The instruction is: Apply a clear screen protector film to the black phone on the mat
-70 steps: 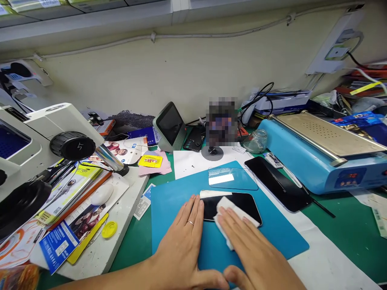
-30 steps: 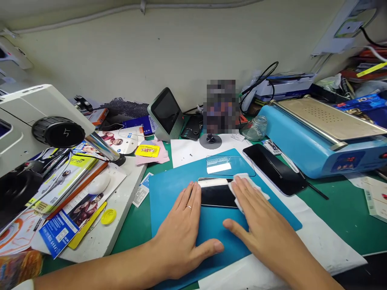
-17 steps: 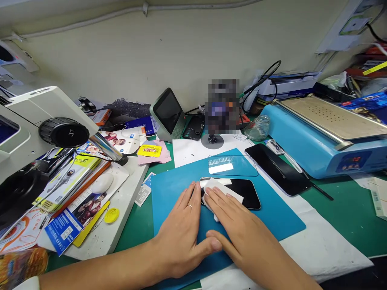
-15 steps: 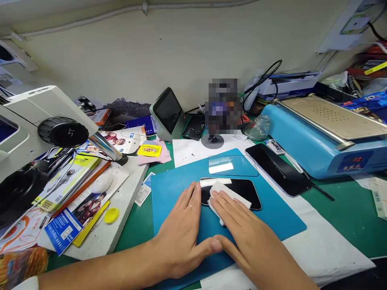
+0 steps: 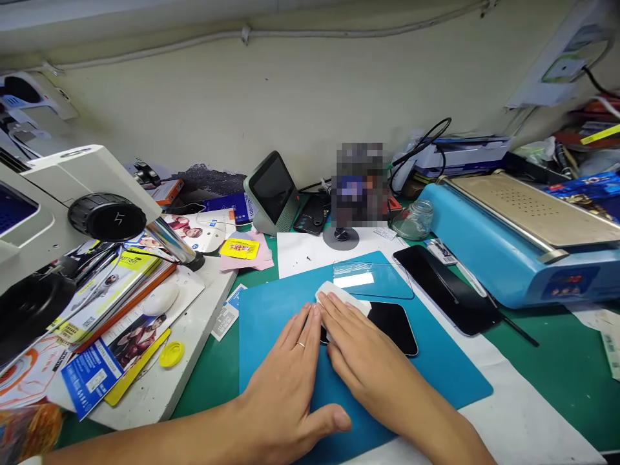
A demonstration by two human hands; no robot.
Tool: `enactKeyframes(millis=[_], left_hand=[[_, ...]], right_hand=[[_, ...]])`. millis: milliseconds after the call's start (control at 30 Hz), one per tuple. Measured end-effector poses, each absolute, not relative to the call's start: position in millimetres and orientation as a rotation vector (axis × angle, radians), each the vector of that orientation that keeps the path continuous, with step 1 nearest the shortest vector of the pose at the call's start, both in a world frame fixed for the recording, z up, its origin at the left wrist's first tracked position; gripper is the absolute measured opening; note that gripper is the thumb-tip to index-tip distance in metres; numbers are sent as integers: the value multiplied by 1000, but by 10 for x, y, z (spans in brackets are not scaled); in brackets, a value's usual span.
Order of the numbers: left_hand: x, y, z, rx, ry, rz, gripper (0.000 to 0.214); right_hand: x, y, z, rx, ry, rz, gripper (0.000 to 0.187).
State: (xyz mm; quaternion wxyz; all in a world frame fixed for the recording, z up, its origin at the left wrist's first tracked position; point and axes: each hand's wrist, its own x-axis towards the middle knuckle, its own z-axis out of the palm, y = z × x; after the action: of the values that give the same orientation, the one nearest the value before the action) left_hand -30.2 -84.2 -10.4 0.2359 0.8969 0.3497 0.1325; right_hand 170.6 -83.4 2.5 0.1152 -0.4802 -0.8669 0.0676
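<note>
A black phone (image 5: pixel 394 326) lies face up on a blue mat (image 5: pixel 440 368) in front of me. My left hand (image 5: pixel 285 381) rests flat on the mat, fingers stretched out, its fingertips against the phone's left end. My right hand (image 5: pixel 361 358) lies flat with its fingers pressing a white wipe (image 5: pixel 339 296) onto the left end of the phone's screen. A clear glass screen protector (image 5: pixel 371 279) lies on the mat just behind the phone.
A second black phone (image 5: pixel 445 290) lies to the right beside a blue heating machine (image 5: pixel 523 242). A microscope (image 5: pixel 62 213) and piled leaflets (image 5: pixel 111 310) fill the left. A small grey display (image 5: pixel 271 194) and a glass jar (image 5: pixel 411 221) stand behind.
My right hand has slid the white wipe back and forth over the screen, from the right part to its left end. The left hand has stayed flat at the phone's left end.
</note>
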Motion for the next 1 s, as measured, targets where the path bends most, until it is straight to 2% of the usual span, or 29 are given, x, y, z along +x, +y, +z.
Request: enactKeyframes(millis=[200, 333, 533, 633, 733, 833, 1000], left_hand=[[-317, -850, -107, 2448, 951, 349, 100], [-325, -857, -82, 2424, 992, 278, 104], [-310, -850, -59, 2463, 988, 194, 102], [-301, -845, -61, 2467, 983, 186, 101], [-297, -845, -58, 2471, 987, 203, 99], [-293, -847, -41, 2472, 994, 211, 99], [-291, -845, -7, 2443, 1007, 165, 98]], right_hand=[[1929, -1185, -117, -1122, -2475, 91, 53], [2078, -1217, 185, -1100, -2172, 20, 63], [1703, -559, 578, -1066, -2005, 54, 41], [1602, -290, 473, -1080, -2346, 244, 39], [1835, -185, 330, -1334, -2477, 343, 48], [2298, -150, 284, -1566, -2380, 299, 55], [2871, -59, 320, -1739, -2441, 333, 73]])
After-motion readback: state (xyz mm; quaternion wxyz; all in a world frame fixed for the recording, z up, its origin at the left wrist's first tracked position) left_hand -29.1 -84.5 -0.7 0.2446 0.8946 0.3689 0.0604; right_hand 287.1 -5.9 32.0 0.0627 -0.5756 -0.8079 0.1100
